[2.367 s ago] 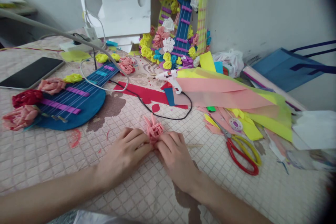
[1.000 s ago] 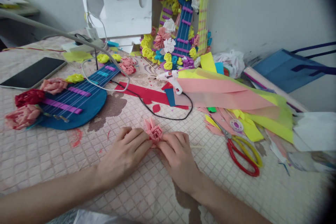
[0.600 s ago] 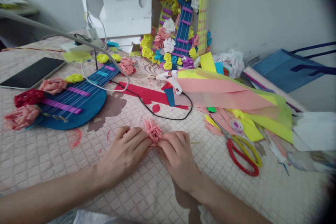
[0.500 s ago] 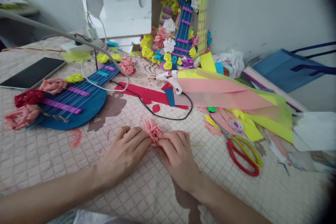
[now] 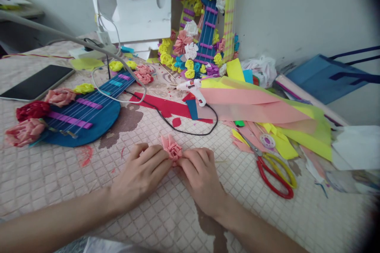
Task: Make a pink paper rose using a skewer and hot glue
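A pink paper flower (image 5: pixel 173 150) is held between both hands at the middle of the table. My left hand (image 5: pixel 142 174) pinches its left side, fingers curled. My right hand (image 5: pixel 202 178) grips the lower right side with bent fingers; the fingertips of both hands nearly meet beneath the petals. Behind the flower lie red paper strips (image 5: pixel 166 106) and a white glue gun (image 5: pixel 194 90) with a black cable. A blue paper guitar (image 5: pixel 97 120) trimmed with paper flowers lies to the left.
Scissors (image 5: pixel 276 174) with red and yellow handles lie at the right, near pink and yellow paper sheets (image 5: pixel 255 104). A phone (image 5: pixel 38 82) rests at the far left. Decorated guitars (image 5: pixel 208 27) lean at the wall beside a white foam board (image 5: pixel 133 19). A white cable loops over the blue guitar.
The pink flower has tilted slightly between the fingers, and my fingertips have shifted a little at its base. Everything else looks the same.
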Action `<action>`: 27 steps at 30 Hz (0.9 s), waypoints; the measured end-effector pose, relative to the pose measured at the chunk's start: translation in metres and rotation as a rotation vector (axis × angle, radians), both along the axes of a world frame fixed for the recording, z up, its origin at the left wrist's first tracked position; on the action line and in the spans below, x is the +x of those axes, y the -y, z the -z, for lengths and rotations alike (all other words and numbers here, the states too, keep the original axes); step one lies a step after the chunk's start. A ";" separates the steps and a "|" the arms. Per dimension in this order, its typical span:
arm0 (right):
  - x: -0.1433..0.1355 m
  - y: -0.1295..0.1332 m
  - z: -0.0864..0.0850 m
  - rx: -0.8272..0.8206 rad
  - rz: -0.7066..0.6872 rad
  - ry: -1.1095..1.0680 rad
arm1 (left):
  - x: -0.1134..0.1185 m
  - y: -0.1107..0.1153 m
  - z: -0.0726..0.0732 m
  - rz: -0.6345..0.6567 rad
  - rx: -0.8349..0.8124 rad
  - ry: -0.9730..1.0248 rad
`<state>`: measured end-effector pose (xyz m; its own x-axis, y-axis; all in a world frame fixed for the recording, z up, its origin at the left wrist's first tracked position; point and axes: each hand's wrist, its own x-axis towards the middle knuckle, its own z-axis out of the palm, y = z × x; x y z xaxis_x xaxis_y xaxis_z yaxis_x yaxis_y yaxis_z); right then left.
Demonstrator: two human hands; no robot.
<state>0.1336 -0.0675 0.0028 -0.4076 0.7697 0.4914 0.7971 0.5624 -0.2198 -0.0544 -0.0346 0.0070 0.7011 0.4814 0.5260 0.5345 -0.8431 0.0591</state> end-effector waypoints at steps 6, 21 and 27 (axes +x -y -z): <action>0.006 -0.002 -0.006 -0.093 -0.041 -0.124 | -0.002 0.000 0.000 -0.003 -0.021 0.002; 0.055 -0.011 -0.027 -0.515 -0.115 0.057 | -0.006 0.001 0.003 -0.009 -0.057 0.041; 0.056 -0.011 -0.026 -0.485 -0.102 0.089 | -0.006 0.001 0.002 -0.006 -0.034 0.043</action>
<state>0.1900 -0.0561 0.0286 -0.5169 0.8548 0.0470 0.7706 0.4885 -0.4094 -0.0607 -0.0356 0.0046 0.6753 0.5041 0.5384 0.5362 -0.8368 0.1108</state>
